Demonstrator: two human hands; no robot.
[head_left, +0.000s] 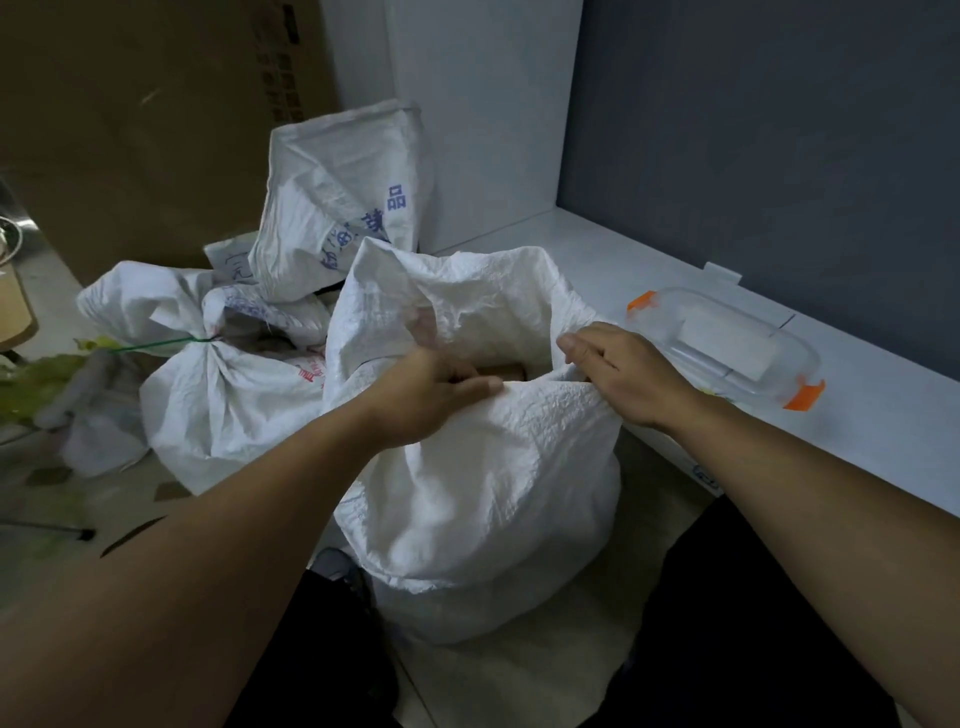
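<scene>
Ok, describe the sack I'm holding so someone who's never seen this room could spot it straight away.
Find the long white counter on the right; the sack stands on the floor beside it. Unlike the tied sack to its left and the blue-printed sack behind, it is plain white with its mouth open, the left hand and right hand gripping its rim.

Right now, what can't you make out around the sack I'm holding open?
Head view throughout.
1. Open sack contents: only a brown sliver shows; its rim and the left hand and right hand gripping it hide the rest.
2. Clear container: contents blurred through the lid.
3. Printed sack: blue lettering creased, partly behind the open sack.
</scene>
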